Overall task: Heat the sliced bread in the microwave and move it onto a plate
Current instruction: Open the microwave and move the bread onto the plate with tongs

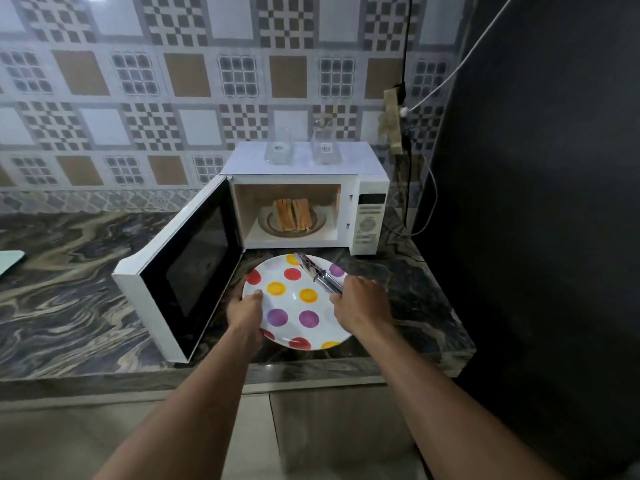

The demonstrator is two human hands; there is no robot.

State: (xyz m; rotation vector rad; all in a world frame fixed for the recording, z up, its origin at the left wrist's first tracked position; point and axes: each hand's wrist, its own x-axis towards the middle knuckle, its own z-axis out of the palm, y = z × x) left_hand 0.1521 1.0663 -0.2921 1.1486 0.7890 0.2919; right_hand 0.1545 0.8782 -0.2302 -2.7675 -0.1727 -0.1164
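left grip [246, 313] holds the polka-dot plate [293, 306] by its rim; my right grip [362, 301] clasps tongs [318, 273], pointing ahead toward upright bread slices [292, 214].

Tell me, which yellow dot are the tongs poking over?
The yellow dot at the plate's far rim, nearest the microwave: the tongs' tip hides part of it. The other yellow dots are uncovered.

A marbled counter [69, 271] meets a tiled wall [138, 81] (checkered and brown).
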